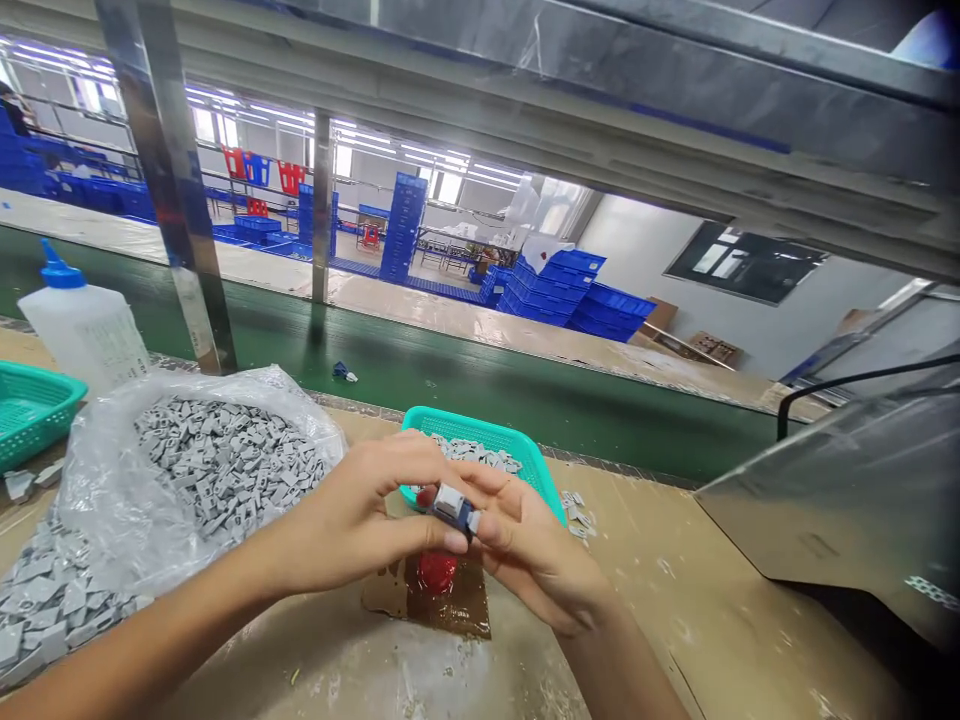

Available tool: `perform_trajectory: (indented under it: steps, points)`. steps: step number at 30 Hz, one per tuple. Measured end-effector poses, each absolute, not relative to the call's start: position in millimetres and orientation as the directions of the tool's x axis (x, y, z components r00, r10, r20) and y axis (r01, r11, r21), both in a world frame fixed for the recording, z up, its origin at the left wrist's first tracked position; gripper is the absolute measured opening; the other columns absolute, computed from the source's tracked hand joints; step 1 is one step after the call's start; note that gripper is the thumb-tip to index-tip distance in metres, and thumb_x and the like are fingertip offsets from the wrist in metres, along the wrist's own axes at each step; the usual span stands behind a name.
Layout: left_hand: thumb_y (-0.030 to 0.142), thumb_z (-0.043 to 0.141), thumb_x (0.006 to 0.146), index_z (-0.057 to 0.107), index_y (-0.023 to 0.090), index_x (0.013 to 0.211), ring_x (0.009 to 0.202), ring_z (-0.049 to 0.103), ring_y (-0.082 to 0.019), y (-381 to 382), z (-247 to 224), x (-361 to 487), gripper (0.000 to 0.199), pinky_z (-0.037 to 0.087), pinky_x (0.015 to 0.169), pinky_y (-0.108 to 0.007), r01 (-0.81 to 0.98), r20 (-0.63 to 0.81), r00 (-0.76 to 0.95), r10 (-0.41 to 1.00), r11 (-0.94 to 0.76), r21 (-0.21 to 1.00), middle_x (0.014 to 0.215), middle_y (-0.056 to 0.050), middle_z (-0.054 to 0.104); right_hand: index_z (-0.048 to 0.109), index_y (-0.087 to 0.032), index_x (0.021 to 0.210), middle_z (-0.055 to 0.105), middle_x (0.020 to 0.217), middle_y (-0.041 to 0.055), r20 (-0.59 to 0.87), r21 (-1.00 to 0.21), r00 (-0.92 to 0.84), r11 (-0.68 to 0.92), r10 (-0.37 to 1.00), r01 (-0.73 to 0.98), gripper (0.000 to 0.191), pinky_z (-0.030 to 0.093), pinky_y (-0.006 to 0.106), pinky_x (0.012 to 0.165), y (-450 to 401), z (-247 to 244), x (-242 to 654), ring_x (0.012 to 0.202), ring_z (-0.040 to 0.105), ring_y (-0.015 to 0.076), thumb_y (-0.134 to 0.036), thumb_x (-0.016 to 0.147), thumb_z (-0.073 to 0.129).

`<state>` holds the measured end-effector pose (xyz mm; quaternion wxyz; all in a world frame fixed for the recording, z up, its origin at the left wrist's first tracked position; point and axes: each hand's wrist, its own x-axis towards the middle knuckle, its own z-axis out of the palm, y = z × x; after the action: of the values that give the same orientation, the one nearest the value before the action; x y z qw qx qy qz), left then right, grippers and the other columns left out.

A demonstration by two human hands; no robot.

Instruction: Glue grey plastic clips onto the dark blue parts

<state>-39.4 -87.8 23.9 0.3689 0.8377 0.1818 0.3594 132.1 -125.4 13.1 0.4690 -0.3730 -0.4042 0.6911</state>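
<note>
A: What's at the centre?

B: Sm. blue-and-grey plastic part point(452, 506), up btwn both hands, above a glossy red lump point(437, 573) on a wet brown board point(466, 612).

A: Fingers?

B: L hand point(367, 515) pinches it, thumb on near side, index on far. R hand point(538, 548) has its thumb at the part's sm. light-grey end; other fingers curl behind, so can't say if it's a full pinch.

A: Doing it well?

B: Prob. a fine fitting step. L pinch should be firm; R thumb best pushes straight along the part, no twist. Damp fingertips could slip, so dry ones would help.

A: Around?

B: Just beyond the hands: teal basket point(536, 475) w/ grey plastic pcs point(480, 455). To the left: clear plastic bag point(112, 510) w/ more pcs; behind it, blue-capped squeeze bottle point(90, 335).
</note>
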Motion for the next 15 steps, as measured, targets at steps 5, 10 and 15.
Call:
perform_trajectory:
  steps: [5, 10, 15]
  points:
    - [0.023, 0.063, 0.074, 0.065, 0.021, 0.087, 0.074, 0.053, -0.011, -83.2, 24.8, -45.8, 0.014, 0.039, 0.069, -0.020, 0.048, 0.411, 0.741, 0.532, -0.651, 0.757, 0.076, 0.002, 0.061, 0.066, -0.016, 0.087, 0.064, 0.072, 0.0017, -0.114, -0.896, -0.333, -0.242, 0.936, -0.373, 0.037, 0.047, 0.020, 0.060, -127.3, 9.9, 127.0, 0.065, 0.059, 0.0110, -0.025, 0.053, 0.081]
    - [0.024, 0.062, 0.074, 0.065, 0.018, 0.079, 0.075, 0.053, -0.012, -81.6, 23.9, -45.3, 0.009, 0.039, 0.070, -0.021, 0.069, 0.378, 0.766, 0.520, -0.651, 0.756, 0.078, 0.001, 0.063, 0.067, -0.016, 0.087, 0.064, 0.069, 0.0021, -0.069, -0.921, -0.299, -0.176, 0.952, -0.347, 0.035, 0.045, 0.021, 0.060, -130.6, 1.7, 123.6, 0.065, 0.058, 0.0111, -0.027, 0.057, 0.079]
    - [0.020, 0.063, 0.073, 0.066, 0.019, 0.080, 0.074, 0.054, -0.012, -84.7, 23.3, -46.4, 0.008, 0.039, 0.070, -0.022, 0.051, 0.385, 0.756, 0.529, -0.634, 0.772, 0.078, 0.000, 0.064, 0.068, -0.017, 0.084, 0.063, 0.072, 0.0027, -0.012, -0.927, -0.255, -0.106, 0.967, -0.361, 0.031, 0.043, 0.021, 0.060, -137.6, -1.3, 119.8, 0.065, 0.055, 0.0108, -0.031, 0.059, 0.078]
